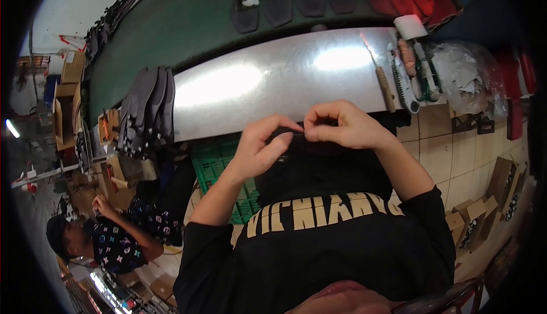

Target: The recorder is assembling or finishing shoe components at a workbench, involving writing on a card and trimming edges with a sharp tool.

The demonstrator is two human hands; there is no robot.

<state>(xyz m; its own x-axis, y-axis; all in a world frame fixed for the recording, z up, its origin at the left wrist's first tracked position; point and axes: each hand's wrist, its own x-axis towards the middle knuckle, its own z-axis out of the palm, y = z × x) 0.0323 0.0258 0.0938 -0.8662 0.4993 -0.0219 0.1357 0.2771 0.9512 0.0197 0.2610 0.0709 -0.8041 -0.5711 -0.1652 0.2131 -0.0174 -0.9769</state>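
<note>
Both hands meet just off the near edge of the metal work surface [228,95], in front of my black shirt. My right hand [345,126] pinches with thumb and forefinger; what it holds is dark or thin and does not stand out against the shirt. Beside it, almost touching, my left hand [259,146] has thumb and forefinger curled toward the same spot. Left of the metal surface lies a stack of dark sole-shaped pieces [147,106].
At the right end lie a wooden-handled pointed tool [384,89], a utility knife [403,83], a white-headed brush [411,27] and a clear plastic bag [467,80]. Dark strapped pieces [277,9] line the green belt [188,15]. A co-worker [117,240] sits at left near a green crate [213,160].
</note>
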